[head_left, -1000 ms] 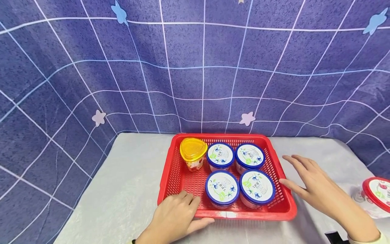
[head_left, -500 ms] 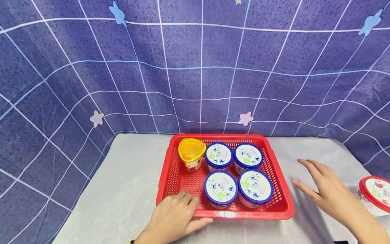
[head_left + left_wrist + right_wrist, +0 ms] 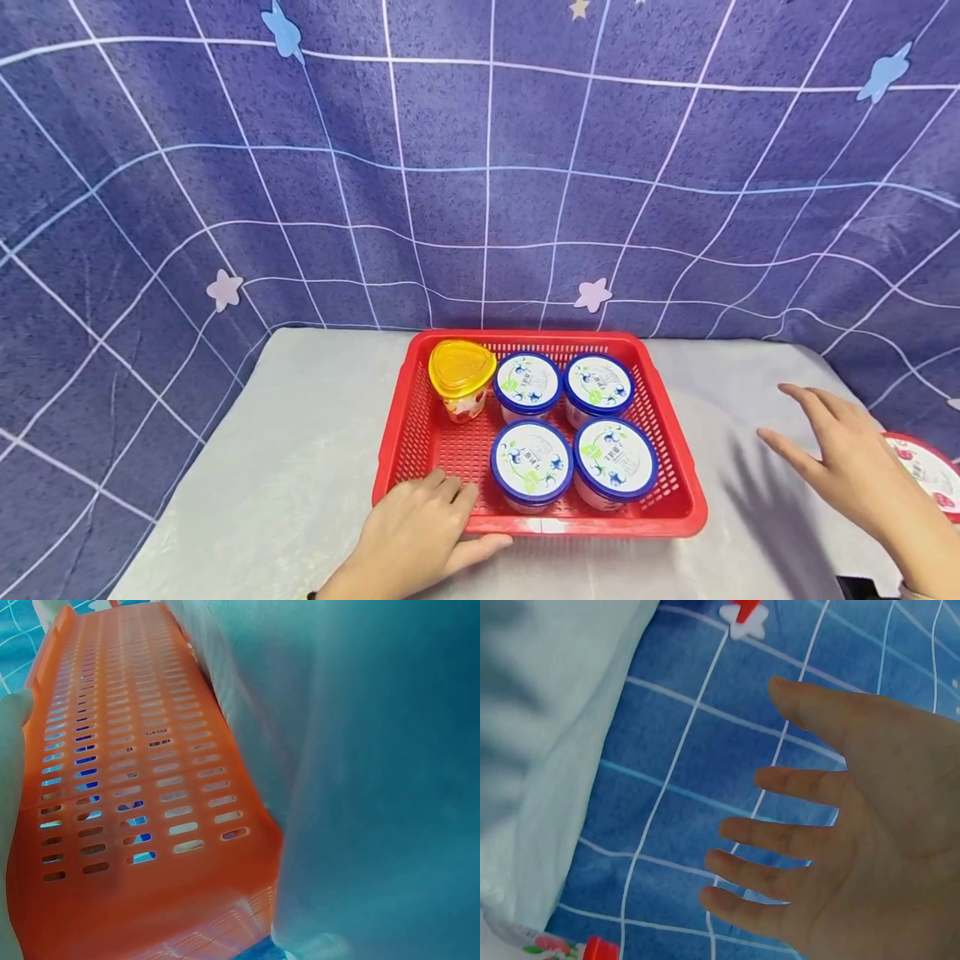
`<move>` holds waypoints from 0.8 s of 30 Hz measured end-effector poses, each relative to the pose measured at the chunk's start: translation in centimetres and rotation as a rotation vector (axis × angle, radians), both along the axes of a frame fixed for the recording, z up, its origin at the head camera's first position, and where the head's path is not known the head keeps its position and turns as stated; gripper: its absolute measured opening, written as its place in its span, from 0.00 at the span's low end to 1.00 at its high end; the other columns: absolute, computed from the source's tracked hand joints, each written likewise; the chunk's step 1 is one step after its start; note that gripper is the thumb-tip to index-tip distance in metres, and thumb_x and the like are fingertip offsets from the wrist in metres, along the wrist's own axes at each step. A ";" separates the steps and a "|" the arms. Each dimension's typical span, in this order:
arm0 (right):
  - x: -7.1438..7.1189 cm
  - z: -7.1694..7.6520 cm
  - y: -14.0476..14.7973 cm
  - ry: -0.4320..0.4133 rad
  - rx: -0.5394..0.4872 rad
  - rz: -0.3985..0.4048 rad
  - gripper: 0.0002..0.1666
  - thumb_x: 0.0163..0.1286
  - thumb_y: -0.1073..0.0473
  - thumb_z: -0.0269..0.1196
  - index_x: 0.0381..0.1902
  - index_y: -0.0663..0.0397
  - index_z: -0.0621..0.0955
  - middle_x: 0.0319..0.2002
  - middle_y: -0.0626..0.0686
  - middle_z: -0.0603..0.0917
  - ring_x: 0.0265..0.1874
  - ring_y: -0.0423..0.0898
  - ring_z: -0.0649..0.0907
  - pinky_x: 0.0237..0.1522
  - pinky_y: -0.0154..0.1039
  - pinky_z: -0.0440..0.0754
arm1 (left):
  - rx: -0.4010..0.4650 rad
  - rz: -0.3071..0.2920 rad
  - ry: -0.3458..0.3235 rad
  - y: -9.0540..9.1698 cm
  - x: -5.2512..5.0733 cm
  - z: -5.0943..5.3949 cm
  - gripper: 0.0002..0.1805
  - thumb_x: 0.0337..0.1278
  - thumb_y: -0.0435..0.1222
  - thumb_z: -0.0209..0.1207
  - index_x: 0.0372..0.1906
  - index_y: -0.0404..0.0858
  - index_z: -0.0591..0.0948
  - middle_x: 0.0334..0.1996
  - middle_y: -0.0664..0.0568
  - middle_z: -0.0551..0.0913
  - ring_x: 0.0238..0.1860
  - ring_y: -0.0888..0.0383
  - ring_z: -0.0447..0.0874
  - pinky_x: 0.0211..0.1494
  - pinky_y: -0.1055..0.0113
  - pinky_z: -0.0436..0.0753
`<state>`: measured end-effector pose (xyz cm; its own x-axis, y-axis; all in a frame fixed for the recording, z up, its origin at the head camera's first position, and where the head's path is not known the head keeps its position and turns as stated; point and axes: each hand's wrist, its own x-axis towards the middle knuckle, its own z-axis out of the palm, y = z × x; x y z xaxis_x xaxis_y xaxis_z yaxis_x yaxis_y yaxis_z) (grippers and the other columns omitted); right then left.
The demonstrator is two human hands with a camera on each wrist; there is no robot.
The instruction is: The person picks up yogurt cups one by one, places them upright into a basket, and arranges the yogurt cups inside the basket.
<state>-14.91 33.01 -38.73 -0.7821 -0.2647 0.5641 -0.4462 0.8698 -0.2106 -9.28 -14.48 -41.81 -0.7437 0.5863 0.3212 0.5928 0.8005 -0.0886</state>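
A red plastic basket (image 3: 555,525) with slotted sides stands on the pale cloth. My left hand (image 3: 412,529) grips its near rim at the left corner, fingers over the inside and thumb along the outside. Several tubs with blue-rimmed, blueberry-printed lids (image 3: 530,461) are upright in the basket, beside a cup with a yellow heart-shaped lid (image 3: 461,369). Off to the right, my right hand (image 3: 855,458) hovers above the cloth, its fingers spread and holding nothing. Behind that hand shows part of a red-lidded tub (image 3: 930,475). The left wrist view is filled by the basket's slotted outer wall (image 3: 135,750).
Pale cloth (image 3: 300,433) covers the tabletop around the basket. A purple-blue curtain (image 3: 480,167) with grid lines and stars hangs right behind the table and along both sides. A small black object (image 3: 857,587) lies at the bottom right.
My right hand has moved away from the basket's right side, farther to the right. The left hand stays on the rim. The whole head view has shifted slightly.
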 end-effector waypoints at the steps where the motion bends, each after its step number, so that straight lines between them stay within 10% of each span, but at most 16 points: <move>1: -0.1 -0.1 0.2 -0.002 -0.005 -0.006 0.34 0.59 0.57 0.72 0.59 0.68 0.74 0.50 0.70 0.78 0.50 0.71 0.74 0.59 0.63 0.61 | 0.003 -0.002 0.005 -0.1 0.0 0.0 0.39 0.62 0.72 0.42 0.34 0.44 0.85 0.21 0.55 0.80 0.21 0.60 0.73 0.22 0.71 0.69; 16: -0.5 -0.2 3.8 -0.195 0.028 -0.289 0.36 0.67 0.45 0.66 0.62 0.63 0.71 0.52 0.76 0.75 0.51 0.81 0.67 0.36 0.78 0.61 | 0.019 -0.006 0.050 -0.5 0.2 -0.1 0.39 0.62 0.72 0.42 0.32 0.43 0.85 0.20 0.55 0.79 0.21 0.59 0.74 0.21 0.70 0.69; 24: -0.7 -0.6 5.7 -0.161 0.018 -0.322 0.38 0.67 0.43 0.65 0.59 0.69 0.71 0.50 0.80 0.73 0.50 0.82 0.67 0.48 0.77 0.60 | 0.031 0.002 0.043 -0.5 0.2 0.1 0.36 0.60 0.71 0.48 0.29 0.44 0.83 0.18 0.56 0.76 0.19 0.60 0.70 0.21 0.71 0.65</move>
